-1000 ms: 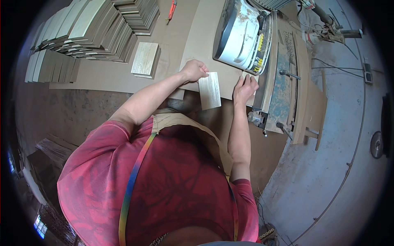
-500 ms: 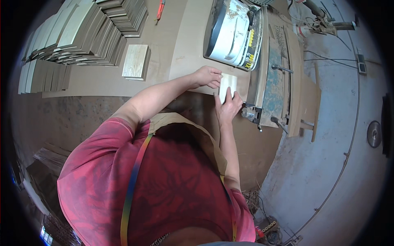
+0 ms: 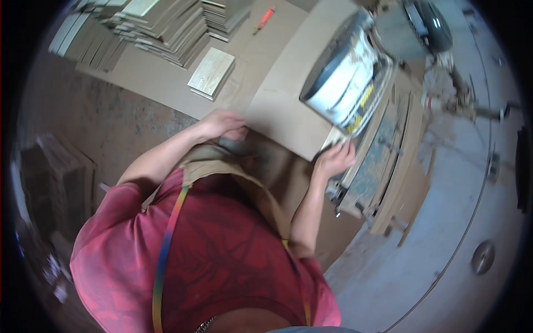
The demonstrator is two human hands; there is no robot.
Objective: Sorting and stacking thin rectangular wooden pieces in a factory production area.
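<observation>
Fingers of my right hand [image 3: 333, 160] pinch a pale tile piece [image 3: 335, 137] beside the cutting machine [image 3: 347, 77]; a slip risks injury. My left hand [image 3: 222, 125] rests relaxed on the board [image 3: 283, 105].

Bare board [image 3: 283, 105] lies open between the left hand [image 3: 222, 125] and right hand [image 3: 333, 160]. The machine's drum housing [image 3: 344, 77] blocks just above the right hand; stacked panels [image 3: 161, 25] crowd beyond the left.
</observation>
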